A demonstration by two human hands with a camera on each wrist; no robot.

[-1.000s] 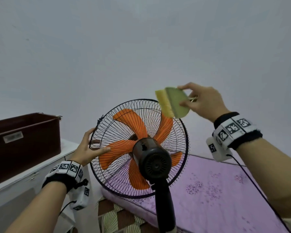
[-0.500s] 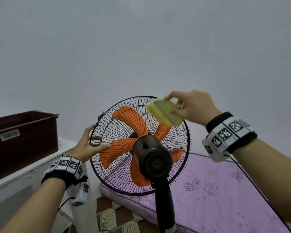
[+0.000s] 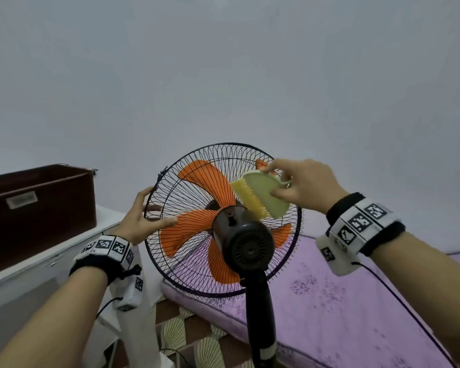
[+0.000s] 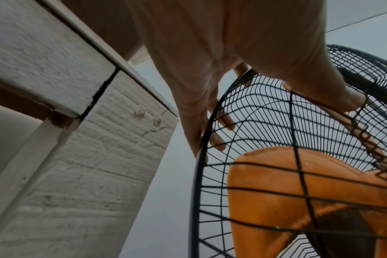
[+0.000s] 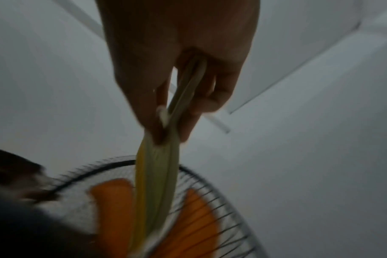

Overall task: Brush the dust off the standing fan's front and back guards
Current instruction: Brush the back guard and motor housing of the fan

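Brush (image 3: 260, 196) position is what changed: one second ago the right hand (image 3: 300, 185) held this green hand brush with yellow bristles above the top rim of the fan, and now it is lower, with the bristles lying against the wires of the back guard (image 3: 287, 224), just above the dark motor housing (image 3: 243, 241). From this I judge that a downward stroke over the upper right part of the back guard is in progress, and that the front guard is probably still to do. The right hand pinches the flat body of the brush between thumb and fingers. The left hand (image 3: 141, 221) has stayed at the left rim of the guard, fingers rather straight and spread over the wires, thumb pressed on the back side; it steadies the fan head. The orange blades (image 3: 210, 187) stand still inside. The fan stands on its black pole (image 3: 260, 314) on a patterned floor (image 3: 205, 346), between a white bench (image 3: 37, 264) carrying a dark brown box (image 3: 37, 205) and a bed (image 3: 356, 309) with a purple flowered sheet; behind is a plain pale wall (image 3: 223, 75)
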